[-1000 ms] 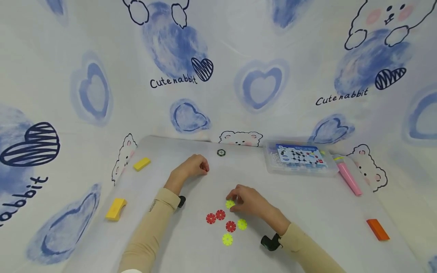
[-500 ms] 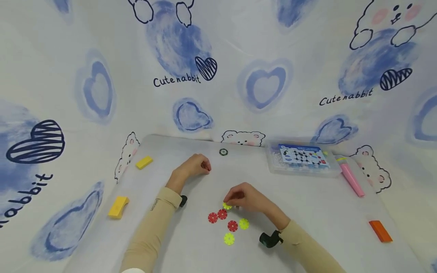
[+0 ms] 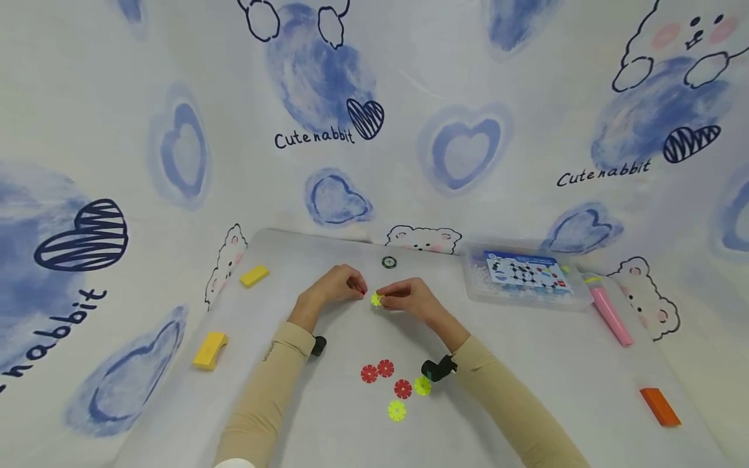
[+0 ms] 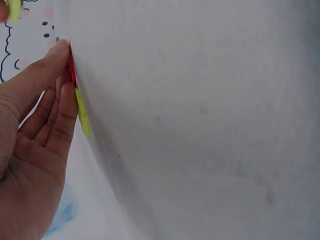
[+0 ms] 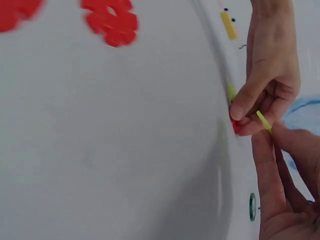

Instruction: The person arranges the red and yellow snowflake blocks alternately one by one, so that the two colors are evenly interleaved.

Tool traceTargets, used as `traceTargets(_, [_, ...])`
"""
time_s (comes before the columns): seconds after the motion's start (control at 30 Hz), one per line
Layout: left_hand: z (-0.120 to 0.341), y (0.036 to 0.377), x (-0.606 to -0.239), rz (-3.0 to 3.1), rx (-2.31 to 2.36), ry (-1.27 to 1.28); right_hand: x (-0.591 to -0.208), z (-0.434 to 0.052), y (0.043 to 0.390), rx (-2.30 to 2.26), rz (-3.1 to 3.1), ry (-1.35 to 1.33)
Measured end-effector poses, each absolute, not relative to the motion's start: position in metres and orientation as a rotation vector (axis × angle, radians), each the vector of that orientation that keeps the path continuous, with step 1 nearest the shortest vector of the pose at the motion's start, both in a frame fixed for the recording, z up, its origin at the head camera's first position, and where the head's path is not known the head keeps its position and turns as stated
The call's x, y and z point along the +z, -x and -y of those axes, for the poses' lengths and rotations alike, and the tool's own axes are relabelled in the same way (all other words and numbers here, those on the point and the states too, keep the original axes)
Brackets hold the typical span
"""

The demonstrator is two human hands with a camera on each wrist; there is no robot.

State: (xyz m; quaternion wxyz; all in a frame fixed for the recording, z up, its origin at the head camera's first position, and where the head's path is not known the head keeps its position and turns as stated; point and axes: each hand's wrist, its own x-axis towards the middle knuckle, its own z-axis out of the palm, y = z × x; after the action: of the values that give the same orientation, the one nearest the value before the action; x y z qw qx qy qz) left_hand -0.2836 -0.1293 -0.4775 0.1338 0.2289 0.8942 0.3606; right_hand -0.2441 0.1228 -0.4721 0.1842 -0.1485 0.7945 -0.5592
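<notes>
My left hand [image 3: 336, 286] pinches a red slotted disc [image 4: 71, 67] between thumb and fingers. A yellow slotted disc [image 4: 82, 112] is attached at the red one's edge, lying along the fingers. Close by on the right, my right hand [image 3: 412, 300] pinches another yellow slotted disc [image 3: 376, 299] on edge; in the right wrist view this yellow disc [image 5: 263, 120] is beside the left fingertips, and I cannot tell whether it touches the red disc. Nearer on the table lie three loose red discs [image 3: 385, 368] and two loose yellow discs [image 3: 396, 410], flat.
Behind the hands lies a small dark-rimmed round piece [image 3: 389, 262]. A clear plastic box [image 3: 526, 279] with a blue-and-white label and a pink tube [image 3: 611, 316] are at back right. Yellow blocks [image 3: 210, 351] sit on the left, an orange block [image 3: 660, 407] on the right.
My right hand has picked up the yellow disc from beside the red ones and carried it away from me to the left hand. My left hand has stayed nearly in place.
</notes>
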Motion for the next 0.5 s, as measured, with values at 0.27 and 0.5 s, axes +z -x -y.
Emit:
traceTargets(0.27, [0.133, 0.283, -0.477, -2.567, 1.153, -0.621, -0.478, -0.104, 0.269, -1.579, -2.287, 0.309])
traceTargets(0.5, [0.132, 0.281, -0.481, -2.561, 1.183, -0.598, -0.486, -0.098, 0.275, -1.480, -2.383, 0.313])
